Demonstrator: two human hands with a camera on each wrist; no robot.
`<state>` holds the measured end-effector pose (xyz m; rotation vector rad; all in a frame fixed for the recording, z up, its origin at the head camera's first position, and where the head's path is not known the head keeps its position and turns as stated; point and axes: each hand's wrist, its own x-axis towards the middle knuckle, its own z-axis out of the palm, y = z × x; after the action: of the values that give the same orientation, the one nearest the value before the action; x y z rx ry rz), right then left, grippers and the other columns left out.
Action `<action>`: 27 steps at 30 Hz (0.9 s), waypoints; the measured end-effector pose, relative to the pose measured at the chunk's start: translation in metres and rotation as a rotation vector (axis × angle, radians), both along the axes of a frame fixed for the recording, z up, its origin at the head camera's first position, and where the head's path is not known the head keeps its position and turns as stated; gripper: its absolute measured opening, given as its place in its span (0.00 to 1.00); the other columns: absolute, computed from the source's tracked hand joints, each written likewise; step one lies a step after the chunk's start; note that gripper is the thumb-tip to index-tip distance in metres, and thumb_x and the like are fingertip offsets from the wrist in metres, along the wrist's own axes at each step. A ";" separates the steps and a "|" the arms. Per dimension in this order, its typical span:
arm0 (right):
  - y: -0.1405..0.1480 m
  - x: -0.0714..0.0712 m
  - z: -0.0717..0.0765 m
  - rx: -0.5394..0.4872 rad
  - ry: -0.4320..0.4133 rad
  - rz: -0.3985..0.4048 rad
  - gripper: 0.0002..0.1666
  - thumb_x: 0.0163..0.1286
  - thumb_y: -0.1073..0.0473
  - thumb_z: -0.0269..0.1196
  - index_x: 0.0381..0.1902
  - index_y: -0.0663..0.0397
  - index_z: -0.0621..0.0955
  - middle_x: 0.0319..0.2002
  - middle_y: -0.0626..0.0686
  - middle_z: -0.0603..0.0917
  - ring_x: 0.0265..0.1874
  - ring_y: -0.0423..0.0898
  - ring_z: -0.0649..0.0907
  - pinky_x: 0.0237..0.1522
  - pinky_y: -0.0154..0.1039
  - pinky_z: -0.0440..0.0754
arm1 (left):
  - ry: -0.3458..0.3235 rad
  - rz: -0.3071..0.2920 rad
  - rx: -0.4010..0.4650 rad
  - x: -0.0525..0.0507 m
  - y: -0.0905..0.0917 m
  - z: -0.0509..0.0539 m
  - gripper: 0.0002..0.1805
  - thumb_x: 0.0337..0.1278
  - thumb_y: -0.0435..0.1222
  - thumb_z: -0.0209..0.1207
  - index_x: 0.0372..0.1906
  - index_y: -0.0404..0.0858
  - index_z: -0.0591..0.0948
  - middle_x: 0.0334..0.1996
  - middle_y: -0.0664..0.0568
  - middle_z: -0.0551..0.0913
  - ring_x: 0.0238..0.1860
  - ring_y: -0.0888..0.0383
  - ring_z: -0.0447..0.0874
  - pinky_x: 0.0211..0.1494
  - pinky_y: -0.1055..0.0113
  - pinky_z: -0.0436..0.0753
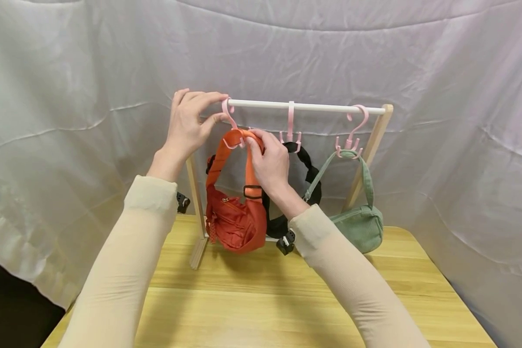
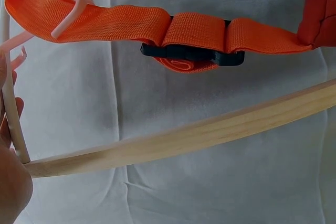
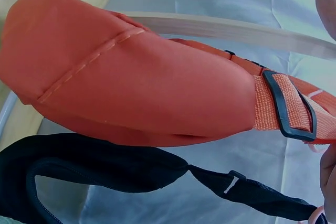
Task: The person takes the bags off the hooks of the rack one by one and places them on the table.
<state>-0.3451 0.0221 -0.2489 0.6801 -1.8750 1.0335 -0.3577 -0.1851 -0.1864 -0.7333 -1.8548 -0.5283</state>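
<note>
A red waist bag (image 1: 237, 222) hangs by its orange strap (image 2: 115, 23) from a pink hook (image 1: 227, 112) at the rod's left end. My left hand (image 1: 189, 118) holds that hook near its top, with forefinger above and thumb below. Beside the hook's lower prongs, my right hand (image 1: 270, 162) pinches the orange strap. The strap loops over the prongs, and a black buckle (image 2: 191, 54) sits along it. In the right wrist view the bag's smooth side and a black slider (image 3: 283, 106) show; only a sliver of the right hand is visible there.
A white rod (image 1: 261, 103) spans a wooden frame (image 1: 369, 154) on a wood-grain table (image 1: 243, 309). A black bag (image 3: 105, 161) hangs from the middle pink hook (image 1: 290, 121), and a green bag (image 1: 361, 227) from the right one. Grey cloth (image 1: 287, 53) drapes behind.
</note>
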 end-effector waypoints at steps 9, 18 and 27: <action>-0.001 0.000 0.003 -0.014 0.020 0.005 0.15 0.78 0.56 0.63 0.55 0.59 0.86 0.49 0.57 0.89 0.45 0.51 0.87 0.43 0.45 0.85 | -0.056 0.021 0.011 0.001 0.001 0.000 0.24 0.58 0.43 0.72 0.60 0.42 0.87 0.54 0.48 0.89 0.57 0.45 0.81 0.73 0.54 0.61; -0.002 0.002 0.005 -0.030 0.022 0.031 0.16 0.79 0.56 0.62 0.56 0.59 0.86 0.49 0.57 0.89 0.39 0.50 0.86 0.38 0.42 0.85 | -0.033 0.024 0.009 -0.001 -0.001 -0.002 0.24 0.58 0.43 0.72 0.59 0.41 0.87 0.54 0.47 0.89 0.56 0.45 0.81 0.73 0.53 0.61; -0.002 0.001 0.008 -0.048 0.048 0.052 0.16 0.79 0.56 0.62 0.56 0.60 0.86 0.47 0.58 0.89 0.35 0.50 0.84 0.33 0.41 0.84 | -0.001 0.024 -0.005 -0.002 -0.001 -0.002 0.24 0.57 0.44 0.72 0.59 0.40 0.87 0.54 0.46 0.89 0.54 0.45 0.81 0.70 0.52 0.63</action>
<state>-0.3443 0.0200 -0.2407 0.7227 -1.7937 1.0827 -0.3602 -0.1864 -0.1882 -0.7131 -1.8644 -0.5096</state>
